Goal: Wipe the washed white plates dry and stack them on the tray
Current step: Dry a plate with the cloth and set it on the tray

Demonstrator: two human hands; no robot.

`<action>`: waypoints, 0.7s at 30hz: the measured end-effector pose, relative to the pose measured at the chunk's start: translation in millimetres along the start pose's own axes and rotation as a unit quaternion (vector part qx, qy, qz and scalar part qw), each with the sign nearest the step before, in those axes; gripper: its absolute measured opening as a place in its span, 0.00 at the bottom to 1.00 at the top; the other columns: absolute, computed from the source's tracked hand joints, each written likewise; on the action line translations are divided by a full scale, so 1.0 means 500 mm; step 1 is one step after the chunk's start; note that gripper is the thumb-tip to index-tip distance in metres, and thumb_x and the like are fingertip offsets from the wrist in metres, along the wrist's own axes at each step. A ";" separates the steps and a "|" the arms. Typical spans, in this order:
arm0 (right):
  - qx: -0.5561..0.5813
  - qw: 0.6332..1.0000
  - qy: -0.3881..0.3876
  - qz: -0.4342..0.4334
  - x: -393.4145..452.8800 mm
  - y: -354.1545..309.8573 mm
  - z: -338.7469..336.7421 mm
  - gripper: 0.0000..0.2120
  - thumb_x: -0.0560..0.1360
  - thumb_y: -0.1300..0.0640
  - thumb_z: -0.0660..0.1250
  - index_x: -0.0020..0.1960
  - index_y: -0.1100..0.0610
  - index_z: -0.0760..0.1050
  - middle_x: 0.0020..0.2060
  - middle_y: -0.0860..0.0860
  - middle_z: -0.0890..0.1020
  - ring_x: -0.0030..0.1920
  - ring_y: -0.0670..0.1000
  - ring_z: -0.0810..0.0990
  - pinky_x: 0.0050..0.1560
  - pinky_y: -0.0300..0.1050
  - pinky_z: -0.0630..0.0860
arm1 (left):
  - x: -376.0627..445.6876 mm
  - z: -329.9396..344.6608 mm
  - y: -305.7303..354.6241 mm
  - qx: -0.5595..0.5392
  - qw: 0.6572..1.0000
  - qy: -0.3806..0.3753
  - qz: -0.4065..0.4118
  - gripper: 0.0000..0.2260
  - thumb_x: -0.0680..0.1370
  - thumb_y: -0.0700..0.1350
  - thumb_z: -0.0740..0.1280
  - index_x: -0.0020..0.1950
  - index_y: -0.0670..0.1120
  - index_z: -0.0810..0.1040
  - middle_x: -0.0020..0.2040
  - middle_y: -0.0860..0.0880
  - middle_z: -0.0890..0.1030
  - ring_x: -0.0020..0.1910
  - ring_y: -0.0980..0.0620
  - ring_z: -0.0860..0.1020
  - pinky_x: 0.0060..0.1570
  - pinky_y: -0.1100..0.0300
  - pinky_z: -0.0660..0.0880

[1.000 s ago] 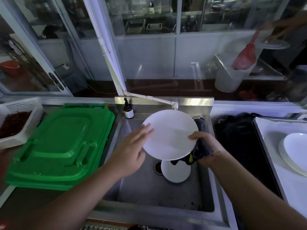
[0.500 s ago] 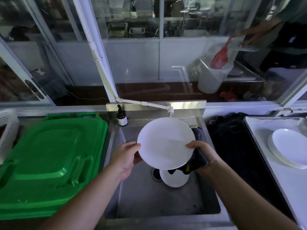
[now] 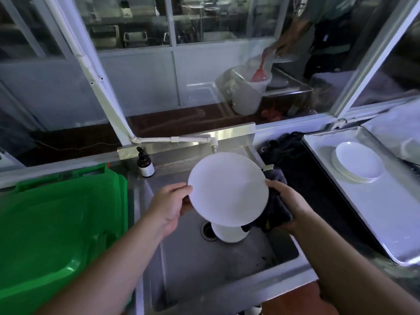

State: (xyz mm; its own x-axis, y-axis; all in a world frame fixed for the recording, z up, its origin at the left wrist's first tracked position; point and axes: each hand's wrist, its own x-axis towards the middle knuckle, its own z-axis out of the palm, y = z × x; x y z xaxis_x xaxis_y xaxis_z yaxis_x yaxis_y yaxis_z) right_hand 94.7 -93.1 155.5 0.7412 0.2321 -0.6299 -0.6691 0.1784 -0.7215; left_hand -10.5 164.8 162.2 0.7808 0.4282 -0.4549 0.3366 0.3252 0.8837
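My left hand (image 3: 169,205) grips the white plate (image 3: 227,189) by its rim over the sink (image 3: 227,264); my right hand (image 3: 288,204) pinches it through a dark cloth (image 3: 276,208). Stack (image 3: 358,163) already on the tray (image 3: 386,219). 1 plate in sink (image 3: 229,234) left, possibly more hidden.

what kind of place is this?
Probably a commercial kitchen's dishwashing station: a deep stainless steel sink, a steel tray holding a stack of white plates, and steel pans on shelves behind the glass.
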 end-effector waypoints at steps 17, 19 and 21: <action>-0.028 0.956 0.273 -0.106 -0.217 -0.024 -0.389 0.13 0.74 0.61 0.77 0.57 0.63 0.82 0.46 0.61 0.88 0.46 0.63 0.88 0.54 0.63 0.84 | -0.065 0.387 -0.071 0.075 0.976 -0.195 -0.055 0.04 0.82 0.36 0.68 0.53 0.40 0.83 0.40 0.43 0.87 0.38 0.47 0.84 0.43 0.52 0.83; -0.012 0.951 0.290 -0.112 -0.248 -0.020 -0.466 0.17 0.71 0.58 0.79 0.57 0.63 0.83 0.47 0.59 0.89 0.47 0.62 0.89 0.56 0.63 0.84 | -0.100 0.459 -0.090 0.077 0.975 -0.201 -0.061 0.04 0.81 0.35 0.68 0.54 0.40 0.81 0.40 0.44 0.87 0.40 0.46 0.84 0.47 0.47 0.83; 0.004 0.943 0.304 -0.135 -0.280 -0.012 -0.552 0.23 0.64 0.53 0.82 0.55 0.61 0.85 0.48 0.58 0.89 0.48 0.61 0.89 0.58 0.64 0.83 | -0.135 0.534 -0.115 0.086 0.970 -0.215 -0.070 0.04 0.81 0.35 0.68 0.54 0.41 0.81 0.38 0.45 0.87 0.39 0.46 0.84 0.50 0.46 0.82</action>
State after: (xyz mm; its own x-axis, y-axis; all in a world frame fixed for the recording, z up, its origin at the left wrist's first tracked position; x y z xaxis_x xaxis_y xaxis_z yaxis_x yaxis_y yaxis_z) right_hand 10.1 -390.6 168.7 0.7773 -0.4133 -0.4743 -0.4506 0.1604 -0.8782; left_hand 57.9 -108.0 171.7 0.8566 -0.0140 -0.5157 0.5083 0.1941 0.8390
